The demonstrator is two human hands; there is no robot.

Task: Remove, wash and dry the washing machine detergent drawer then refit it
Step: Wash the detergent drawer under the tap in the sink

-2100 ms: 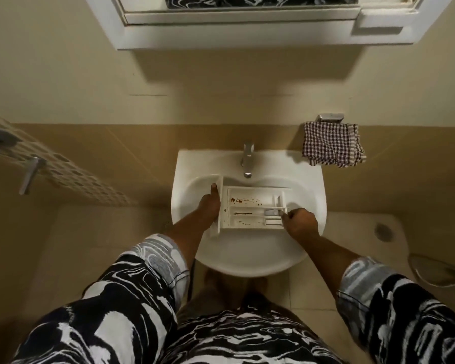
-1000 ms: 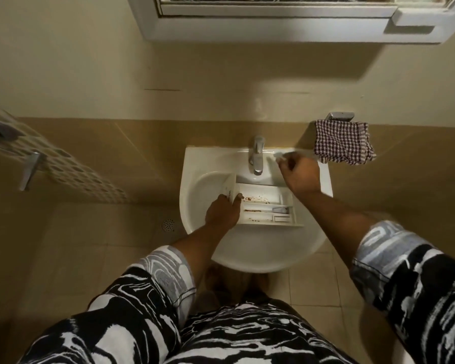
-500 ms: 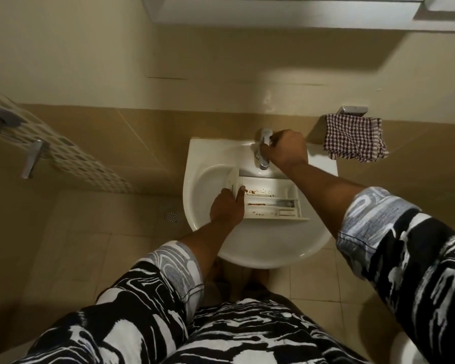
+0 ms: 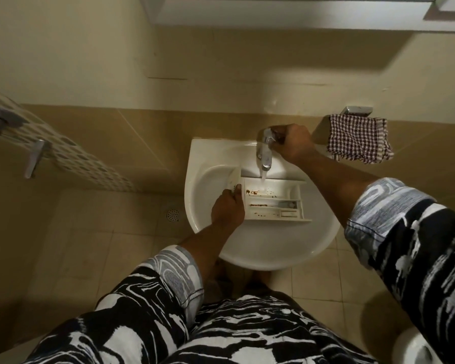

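Observation:
The white detergent drawer lies in the white basin, open side up, with brown stains in its compartments. My left hand grips its front panel at the left end. A chrome tap stands at the back of the basin, and water runs from its spout into the drawer's far compartment. My right hand is curled round the tap's handle.
A checked cloth hangs on a wall holder right of the basin. A floor drain lies left of the basin. A metal handle juts out at the far left. A white cabinet hangs above.
My right hand left the drawer's right end, passed the basin's back ledge and took the tap handle. Water now runs. My left hand has kept its hold on the drawer.

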